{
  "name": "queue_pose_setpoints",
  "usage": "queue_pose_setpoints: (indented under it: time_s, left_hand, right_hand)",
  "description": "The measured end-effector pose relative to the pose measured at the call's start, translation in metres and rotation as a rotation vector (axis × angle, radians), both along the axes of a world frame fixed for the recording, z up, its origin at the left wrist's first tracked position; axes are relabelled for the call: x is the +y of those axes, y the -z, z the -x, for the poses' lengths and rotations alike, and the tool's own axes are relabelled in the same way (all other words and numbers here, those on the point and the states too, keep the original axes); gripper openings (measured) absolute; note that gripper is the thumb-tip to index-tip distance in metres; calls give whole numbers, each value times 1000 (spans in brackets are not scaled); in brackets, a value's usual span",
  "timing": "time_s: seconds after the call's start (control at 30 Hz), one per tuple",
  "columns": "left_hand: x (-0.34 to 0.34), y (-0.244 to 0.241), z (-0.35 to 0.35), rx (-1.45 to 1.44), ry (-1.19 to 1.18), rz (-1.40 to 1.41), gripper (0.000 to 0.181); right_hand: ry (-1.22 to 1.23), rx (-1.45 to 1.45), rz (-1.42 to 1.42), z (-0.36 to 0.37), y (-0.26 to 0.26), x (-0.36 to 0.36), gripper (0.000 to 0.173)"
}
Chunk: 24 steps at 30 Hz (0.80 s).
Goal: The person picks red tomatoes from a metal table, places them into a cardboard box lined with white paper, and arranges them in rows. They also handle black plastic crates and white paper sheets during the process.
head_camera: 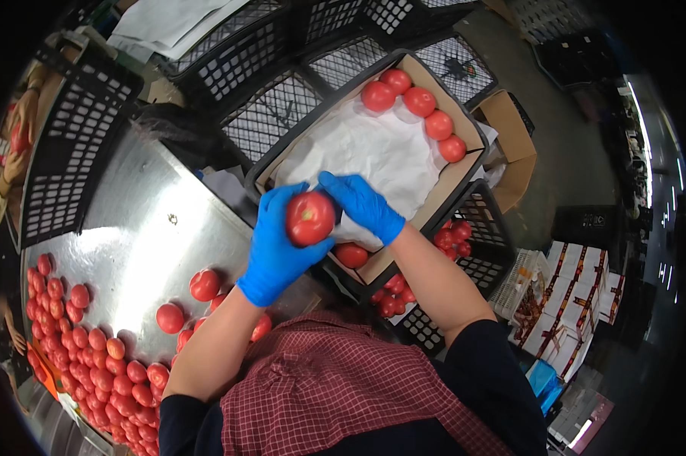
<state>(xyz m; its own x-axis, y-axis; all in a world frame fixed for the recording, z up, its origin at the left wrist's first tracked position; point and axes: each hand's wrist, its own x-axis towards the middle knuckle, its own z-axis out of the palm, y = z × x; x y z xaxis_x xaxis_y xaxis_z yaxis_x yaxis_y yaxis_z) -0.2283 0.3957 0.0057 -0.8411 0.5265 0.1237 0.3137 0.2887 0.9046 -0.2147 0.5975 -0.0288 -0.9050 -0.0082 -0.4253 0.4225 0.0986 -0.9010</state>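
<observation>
My left hand [274, 251], in a blue glove, grips a large red tomato [310, 218] with its pale stem scar facing up. Close beside the tomato is my gloved right hand [363, 205]; its fingertips are partly hidden, so I cannot tell what they touch. Both hands are above the near left part of a black crate [343, 97] lined with cardboard and white paper [371, 154]. Along the crate's far right end sit several tomatoes [420, 102]. Another tomato [351, 255] lies in its near corner, below my hands.
A steel table [143, 216] at left bears a large heap of tomatoes [103, 376] and a few loose ones [205, 285]. Black crates [274, 114] stand beyond. Lower crates at right hold tomatoes [454, 236]. A cardboard box [508, 148] is nearby. Another person's hands [21, 131] appear far left.
</observation>
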Motion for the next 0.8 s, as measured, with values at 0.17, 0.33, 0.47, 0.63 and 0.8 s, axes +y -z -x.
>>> queue_pose_setpoints:
  time_s: [0.17,0.33,0.47,0.63,0.8]
  left_hand:
    - [-49,26,-29,-142,87,141,69]
    - [-112,59,-62,14,129,536,69]
    - [-129,48,-65,-228,19,668,70]
    - [-145,35,-56,-22,125,726,72]
    - [-72,-1,-25,22,29,310,78]
  right_hand:
    - [658,398,-790,74,71,113,59]
    - [515,28,-953,129,73,134,73]
    - [503,131,-921,123,68,128,66]
    - [478,40,389,72,63,114,61]
    - [319,-318,1011,8,5,43,88]
